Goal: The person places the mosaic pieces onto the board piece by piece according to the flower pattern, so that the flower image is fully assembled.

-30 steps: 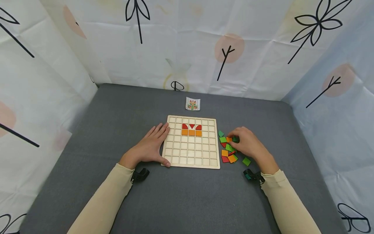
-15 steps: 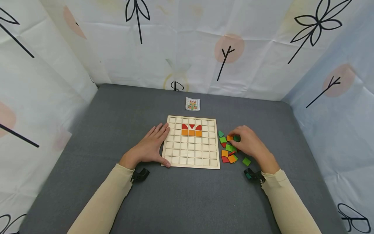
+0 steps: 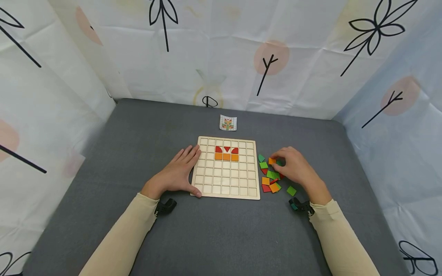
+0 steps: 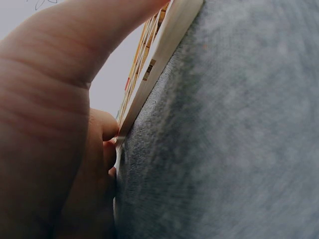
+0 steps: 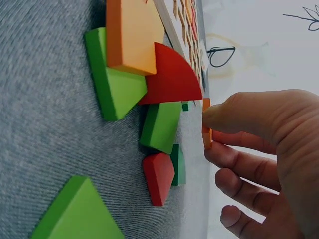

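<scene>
My right hand (image 3: pixel 294 165) pinches a small orange square tile (image 5: pixel 206 125) between thumb and fingers, just over the loose pile. In the right wrist view the tile is edge-on, away from the other pieces. The wooden grid board (image 3: pixel 226 183) lies in the middle of the table. My left hand (image 3: pixel 176 172) rests along its left side, fingers spread, with fingertips and thumb at the edge. Set in the grid are red pieces (image 3: pixel 226 148) in one row and orange squares (image 3: pixel 226 156) directly below them.
Loose green, orange and red pieces lie right of the board, including an orange square (image 3: pixel 265 181) and a light green tile (image 3: pixel 291 190) set apart. A small pattern card (image 3: pixel 228 123) lies behind the board. Printed cloth (image 3: pixel 304 84) hangs around the grey table (image 3: pixel 221 237).
My right hand has shifted slightly up and to the right with the orange tile, uncovering a bit of red in the pile. The left hand and board have stayed in place.
</scene>
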`<move>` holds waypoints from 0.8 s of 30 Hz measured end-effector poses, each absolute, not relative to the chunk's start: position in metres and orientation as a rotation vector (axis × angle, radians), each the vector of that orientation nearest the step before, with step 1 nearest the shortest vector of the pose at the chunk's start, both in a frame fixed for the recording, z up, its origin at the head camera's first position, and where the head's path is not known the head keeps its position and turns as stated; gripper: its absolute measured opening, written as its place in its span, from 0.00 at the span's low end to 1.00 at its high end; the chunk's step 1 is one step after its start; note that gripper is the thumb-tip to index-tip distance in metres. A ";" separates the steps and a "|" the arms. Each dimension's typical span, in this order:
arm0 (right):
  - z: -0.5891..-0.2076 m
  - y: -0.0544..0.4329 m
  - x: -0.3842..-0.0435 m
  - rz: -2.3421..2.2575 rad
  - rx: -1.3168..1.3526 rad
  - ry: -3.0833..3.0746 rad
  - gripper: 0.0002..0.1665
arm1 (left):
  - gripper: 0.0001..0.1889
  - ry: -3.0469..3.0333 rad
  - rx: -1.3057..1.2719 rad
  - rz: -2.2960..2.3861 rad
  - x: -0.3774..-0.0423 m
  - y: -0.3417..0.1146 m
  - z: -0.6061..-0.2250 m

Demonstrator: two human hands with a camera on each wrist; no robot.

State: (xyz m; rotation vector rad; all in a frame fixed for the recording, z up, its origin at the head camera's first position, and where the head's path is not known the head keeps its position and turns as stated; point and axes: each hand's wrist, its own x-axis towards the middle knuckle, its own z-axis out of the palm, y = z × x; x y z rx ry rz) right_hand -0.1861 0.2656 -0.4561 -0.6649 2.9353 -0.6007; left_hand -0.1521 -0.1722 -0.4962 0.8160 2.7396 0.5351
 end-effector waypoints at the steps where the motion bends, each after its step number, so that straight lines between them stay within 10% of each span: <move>1: -0.456 0.265 -0.186 -0.603 -0.662 2.936 0.14 | 0.83 2.736 0.815 0.539 -0.152 -0.172 -0.496; 24: -0.446 0.252 -0.181 -0.693 -0.762 2.964 0.11 | 0.82 2.735 0.812 0.530 -0.151 -0.172 -0.495</move>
